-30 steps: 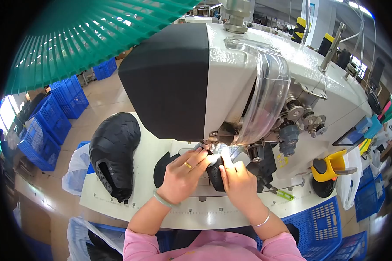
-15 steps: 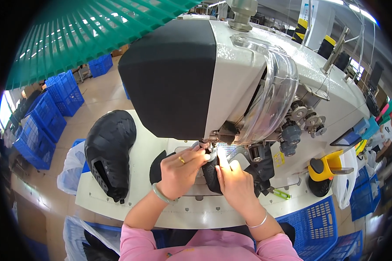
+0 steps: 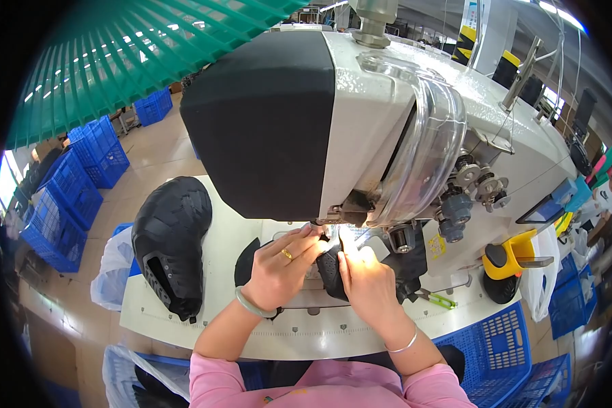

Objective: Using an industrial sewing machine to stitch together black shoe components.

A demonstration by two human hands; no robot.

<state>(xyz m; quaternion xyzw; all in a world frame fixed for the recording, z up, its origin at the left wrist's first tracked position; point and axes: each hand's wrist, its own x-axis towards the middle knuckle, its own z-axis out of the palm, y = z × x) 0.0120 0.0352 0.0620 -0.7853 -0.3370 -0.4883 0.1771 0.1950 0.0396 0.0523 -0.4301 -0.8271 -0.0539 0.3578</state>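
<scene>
Under the needle area of a large sewing machine (image 3: 374, 122), both hands work a black perforated shoe-upper piece (image 3: 331, 273). My left hand (image 3: 282, 265), with a ring and a pale bangle, has its fingers bent and pressed together on the piece's far left edge. From the right, my right hand (image 3: 370, 280) grips its side, index finger pointing toward the needle and thumb alongside. The fingertips lie close to the presser foot, partly hidden in glare. More black material (image 3: 248, 262) shows left of my left hand.
A stack of black shoe uppers (image 3: 173, 248) lies on the table's left. Green-handled thread snips (image 3: 438, 299) and a yellow holder (image 3: 510, 256) are on the right. Blue crates (image 3: 489, 347) stand below right and along the left floor. A green slatted shade (image 3: 136, 75) hangs upper left.
The whole view has shifted slightly. Both hands stay by the needle on the black piece, with the left fingers a little more drawn together.
</scene>
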